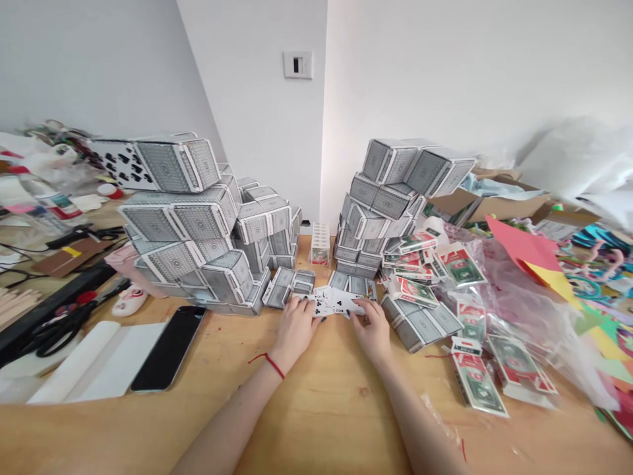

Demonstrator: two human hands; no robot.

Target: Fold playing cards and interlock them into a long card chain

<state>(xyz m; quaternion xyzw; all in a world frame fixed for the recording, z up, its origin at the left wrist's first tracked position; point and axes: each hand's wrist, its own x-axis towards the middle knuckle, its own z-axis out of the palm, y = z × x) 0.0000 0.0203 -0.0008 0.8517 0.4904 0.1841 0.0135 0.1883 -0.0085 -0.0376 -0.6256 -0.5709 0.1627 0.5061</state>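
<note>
Face-up playing cards (341, 302) with black clubs are spread between my hands, low over the table. My left hand (298, 324) pinches their left end, a red string round its wrist. At the right end, my right hand (372, 324) grips them between thumb and fingers. Just behind lie folded grey-backed card pieces, one on the left (281, 287) and one on the right (352, 282). Tall stacks of boxes folded from grey-backed cards rise on the left (198, 221) and the right (378, 198). Whether the cards in my hands are joined I cannot tell.
A black phone (169, 349), white paper (99, 359) and scissors (74, 323) lie left. Red and green card packs (477, 382), plastic wrap (534, 330) and coloured paper (524, 244) crowd the right. A white holder (320, 244) stands near the wall.
</note>
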